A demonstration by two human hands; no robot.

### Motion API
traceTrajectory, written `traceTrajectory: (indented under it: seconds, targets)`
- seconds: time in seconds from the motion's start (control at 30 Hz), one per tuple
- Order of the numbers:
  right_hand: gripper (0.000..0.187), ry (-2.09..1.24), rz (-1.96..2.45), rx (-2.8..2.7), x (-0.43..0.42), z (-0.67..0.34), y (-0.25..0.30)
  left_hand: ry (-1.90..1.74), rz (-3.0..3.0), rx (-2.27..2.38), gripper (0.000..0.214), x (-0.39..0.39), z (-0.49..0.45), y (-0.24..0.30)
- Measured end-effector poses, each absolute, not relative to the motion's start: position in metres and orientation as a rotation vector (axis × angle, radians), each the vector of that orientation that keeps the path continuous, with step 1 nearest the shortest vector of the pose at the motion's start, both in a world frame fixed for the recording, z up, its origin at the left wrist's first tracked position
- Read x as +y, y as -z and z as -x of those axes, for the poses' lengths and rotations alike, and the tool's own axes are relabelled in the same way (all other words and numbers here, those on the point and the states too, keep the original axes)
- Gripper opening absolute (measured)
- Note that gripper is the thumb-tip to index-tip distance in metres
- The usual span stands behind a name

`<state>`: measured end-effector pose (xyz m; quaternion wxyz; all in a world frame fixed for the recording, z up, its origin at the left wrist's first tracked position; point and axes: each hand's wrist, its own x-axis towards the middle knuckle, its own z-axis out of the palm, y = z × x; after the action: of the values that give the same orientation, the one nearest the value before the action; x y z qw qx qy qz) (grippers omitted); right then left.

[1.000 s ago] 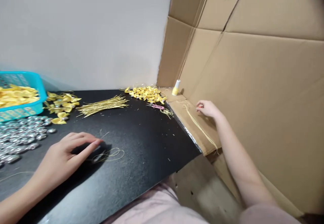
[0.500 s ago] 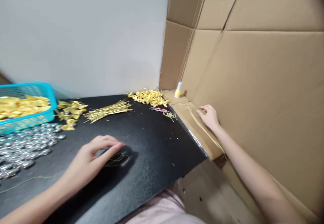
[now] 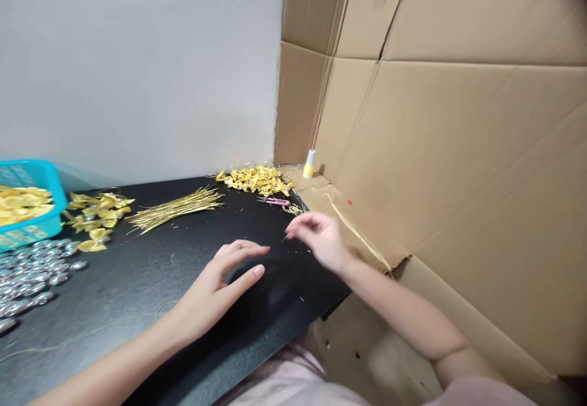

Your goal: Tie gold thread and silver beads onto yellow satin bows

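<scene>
My right hand (image 3: 323,241) is over the right part of the black table (image 3: 257,314), its fingertips pinched on a thin dark sliver that looks like a needle (image 3: 285,238). Facing it, my left hand (image 3: 224,280) has thumb and fingers apart, with nothing visible between them. A pale thread (image 3: 59,346) runs across the table from the left and passes behind my left forearm. Beyond my right hand lie pink-handled thread snips (image 3: 275,201) and a pile of yellow ribbon bows (image 3: 257,180).
At the left stand a turquoise basket (image 3: 57,195) of yellow ribbon pieces, silver beads (image 3: 39,265) and more bows (image 3: 103,210). A bundle of gold ties (image 3: 177,208) lies centrally. Cardboard (image 3: 458,149) walls the right side, near a spool (image 3: 309,164) and loose yellow strands (image 3: 351,225).
My right hand has moved left from the strands on the cardboard to above the table, pinching the needle. My left hand's pinch has opened. The view has shifted rightward.
</scene>
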<state>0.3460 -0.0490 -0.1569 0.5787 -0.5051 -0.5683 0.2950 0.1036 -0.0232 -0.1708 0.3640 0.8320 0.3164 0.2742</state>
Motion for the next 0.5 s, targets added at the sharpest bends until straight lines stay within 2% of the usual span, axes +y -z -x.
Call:
traceTrajectory:
  seconds: [0.07,0.1,0.27,0.5]
  targets:
    - [0.019,-0.125,1.435,-1.333,-0.033,-0.401,0.152,-0.741,-2.229,0.889,0.037,-0.021,-0.089,0.171]
    - [0.020,-0.036,1.499,-1.287,-0.025,-0.429,0.153,-0.769,-2.279,0.934,0.037,-0.019,-0.080,0.171]
    - [0.018,0.049,1.681,-1.229,-0.001,-0.516,0.184,-0.967,-2.415,1.165,0.026,-0.008,-0.032,0.178]
    - [0.016,0.073,1.764,-1.288,0.000,-0.520,0.213,-1.072,-2.594,1.158,0.015,-0.004,-0.007,0.193]
